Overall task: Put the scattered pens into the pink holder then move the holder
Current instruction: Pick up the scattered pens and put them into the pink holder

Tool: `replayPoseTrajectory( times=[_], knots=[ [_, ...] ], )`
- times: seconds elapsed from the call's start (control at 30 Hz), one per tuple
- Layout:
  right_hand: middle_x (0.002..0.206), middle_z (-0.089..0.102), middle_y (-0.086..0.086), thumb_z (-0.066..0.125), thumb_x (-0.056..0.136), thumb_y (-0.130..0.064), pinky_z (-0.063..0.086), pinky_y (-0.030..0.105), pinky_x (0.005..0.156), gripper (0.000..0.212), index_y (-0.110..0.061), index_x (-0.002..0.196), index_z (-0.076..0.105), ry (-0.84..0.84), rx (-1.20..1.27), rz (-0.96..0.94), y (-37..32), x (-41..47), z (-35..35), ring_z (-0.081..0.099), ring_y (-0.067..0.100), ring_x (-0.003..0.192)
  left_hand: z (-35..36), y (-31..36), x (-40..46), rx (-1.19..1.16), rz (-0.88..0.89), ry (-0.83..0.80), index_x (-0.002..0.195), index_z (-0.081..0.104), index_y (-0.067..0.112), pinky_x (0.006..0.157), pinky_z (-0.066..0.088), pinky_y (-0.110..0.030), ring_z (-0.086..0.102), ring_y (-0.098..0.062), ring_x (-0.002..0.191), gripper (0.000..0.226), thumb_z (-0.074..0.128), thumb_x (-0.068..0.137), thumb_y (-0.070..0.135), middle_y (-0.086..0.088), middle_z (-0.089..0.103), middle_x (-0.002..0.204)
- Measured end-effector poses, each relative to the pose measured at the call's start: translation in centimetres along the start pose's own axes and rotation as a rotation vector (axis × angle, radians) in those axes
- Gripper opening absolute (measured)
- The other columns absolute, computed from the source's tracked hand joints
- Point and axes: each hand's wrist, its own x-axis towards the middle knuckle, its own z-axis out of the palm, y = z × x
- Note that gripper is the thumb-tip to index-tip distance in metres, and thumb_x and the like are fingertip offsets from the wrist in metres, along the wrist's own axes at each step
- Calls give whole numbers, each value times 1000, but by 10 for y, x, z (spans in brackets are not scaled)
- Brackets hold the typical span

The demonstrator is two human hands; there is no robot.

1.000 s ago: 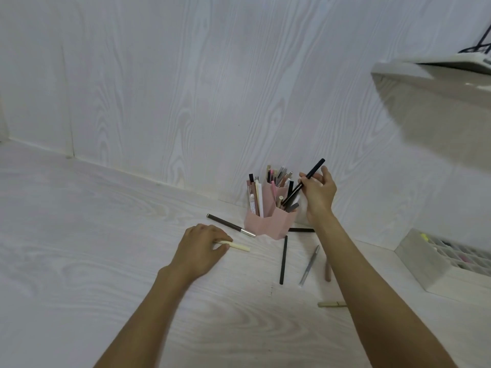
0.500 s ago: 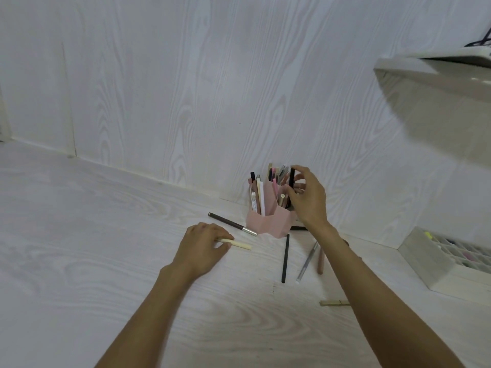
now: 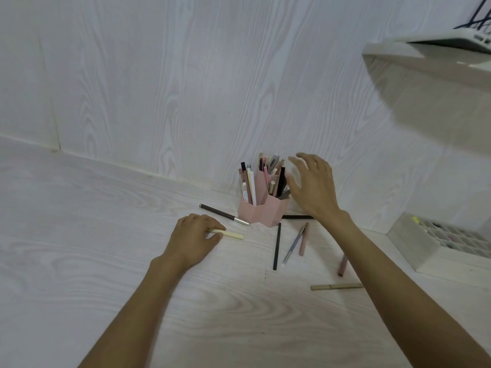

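Two hands working: right hand (image 3: 313, 187) hovering w/ fingers spread, empty, just right of pink holder (image 3: 261, 212); left hand (image 3: 192, 236) fingertips pinching cream pen (image 3: 231, 235) lying on table (image 3: 79, 235).

Right hand (image 3: 312, 185) raised, fingers spread; left hand (image 3: 194, 239) palm-down, fingers curled.

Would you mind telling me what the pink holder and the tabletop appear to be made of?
The pink holder looks like matte plastic: flat, faceted walls, even colour, no shine; painted card or metal is possible. The tabletop looks like whitewashed wood or laminate, with printed-looking grain swirls and a dull finish.
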Motion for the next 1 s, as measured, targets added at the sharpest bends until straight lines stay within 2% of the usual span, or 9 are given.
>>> replayPoseTrajectory(
  times=[0.1, 0.2, 0.3, 0.47, 0.6, 0.73, 0.8, 0.87, 1.0],
  knots=[
    [109, 64, 1, 52, 93, -27, 40, 28, 81, 28, -18, 118, 60, 67, 310, 229, -2, -19, -6, 53, 19, 105, -2, 1, 0, 13, -3, -7, 105, 69, 33, 95, 33, -29, 53, -12, 104, 19, 60, 89, 33, 15, 65, 107],
    [84, 65, -7, 58, 88, -31, 37, 18, 59, 9, -26, 89, 65, -121, 415, 402, -6, -56, 12, 55, 5, 72, -4, 7, 0, 27, 4, -7, 103, 70, 32, 95, 35, -30, 54, -13, 101, 17, 60, 88, 33, 15, 65, 104],
    [74, 60, -11, 65, 82, -41, 43, 24, 66, 14, -27, 83, 65, -297, 508, 480, -11, -93, 36, 55, 7, 71, -7, 12, -2, 34, 20, 22, 99, 71, 31, 95, 36, -31, 53, -11, 96, 15, 63, 86, 33, 15, 66, 99],
    [79, 56, -7, 68, 80, -34, 39, 30, 73, 13, -34, 93, 68, -293, 481, 404, -11, -107, 54, 47, 13, 79, -10, 17, -8, 97, -28, 66, 94, 72, 34, 78, 36, -25, 55, -10, 87, 12, 64, 84, 36, 13, 68, 86],
    [77, 53, -10, 61, 82, -20, 39, 28, 76, 18, -34, 91, 68, -298, 484, 404, -8, -106, 59, 44, 10, 78, -16, 24, -2, 159, -44, -76, 106, 69, 35, 70, 36, -26, 52, -12, 91, 20, 55, 91, 36, 13, 62, 94],
    [81, 59, -9, 61, 82, -19, 41, 29, 80, 20, -36, 87, 68, -294, 591, 432, -3, -108, 61, 45, 8, 79, -32, 45, 24, 633, 151, -287, 108, 66, 30, 79, 34, -27, 58, -16, 102, 21, 52, 92, 34, 7, 67, 106],
    [78, 58, -11, 62, 81, -18, 42, 28, 78, 20, -36, 85, 69, -279, 611, 435, -3, -110, 62, 44, 4, 75, -41, 55, 35, 701, 125, -366, 105, 66, 30, 77, 35, -26, 59, -16, 103, 19, 53, 92, 34, 8, 67, 108],
    [73, 55, -15, 63, 81, -17, 41, 25, 74, 20, -36, 83, 69, -262, 623, 439, -3, -110, 63, 45, 1, 70, -54, 62, 45, 552, -10, -332, 103, 65, 29, 75, 38, -25, 61, -13, 99, 17, 57, 91, 37, 11, 67, 107],
    [69, 53, -18, 63, 81, -18, 38, 22, 74, 19, -35, 83, 70, -244, 642, 435, -3, -109, 62, 46, 3, 72, -70, 82, 66, -23, -165, 40, 94, 63, 23, 83, 49, -31, 64, -12, 91, 14, 63, 88, 36, 8, 67, 95]
  ],
)
